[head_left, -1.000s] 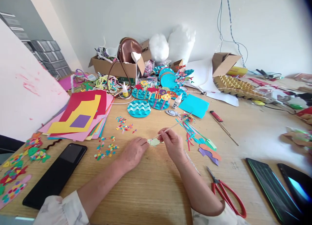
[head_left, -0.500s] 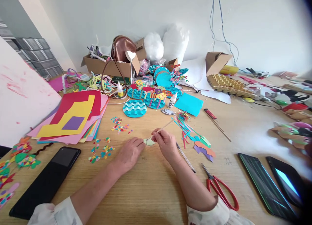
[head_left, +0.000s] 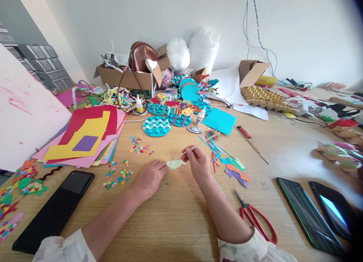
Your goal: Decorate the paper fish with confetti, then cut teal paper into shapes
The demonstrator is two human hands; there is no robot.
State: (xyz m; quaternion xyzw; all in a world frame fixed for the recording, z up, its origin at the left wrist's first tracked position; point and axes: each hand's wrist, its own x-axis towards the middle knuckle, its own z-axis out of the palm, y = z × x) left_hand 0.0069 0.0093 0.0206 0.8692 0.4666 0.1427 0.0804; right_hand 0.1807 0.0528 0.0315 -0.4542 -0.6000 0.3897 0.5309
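The wooden table point(head_left: 176, 224) carries everything. On the left lies the pile of coloured sheets point(head_left: 98, 135), and nearer to the person is a black phone point(head_left: 53, 209). On the right, the scissors point(head_left: 246, 206) with red handles lie near the right forearm.

The left hand point(head_left: 151, 179) rests on the table, its fingers close together, with the tips at the head end of the paper fish. Whether they pinch it or only press it down, I cannot tell. The right hand point(head_left: 198, 165) holds a thin stick point(head_left: 204, 141) between thumb and forefinger; the lower end of the stick is just beside the upper edge of the fish.

The stick looks light and rather stiff, so a gentle pinch along its shaft should be enough; with hard bending it may break. The pale green fish point(head_left: 175, 164) lies on the table between the two hands, its tail toward the right hand. It seems very light, thin and easy to crease, and it may slide when touched. It is better to steady it flat at the head, or to take it by the edges of the body, because the narrow tail looks the weakest. The smallest are the paper dots point(head_left: 124, 174), scattered beside the left hand.
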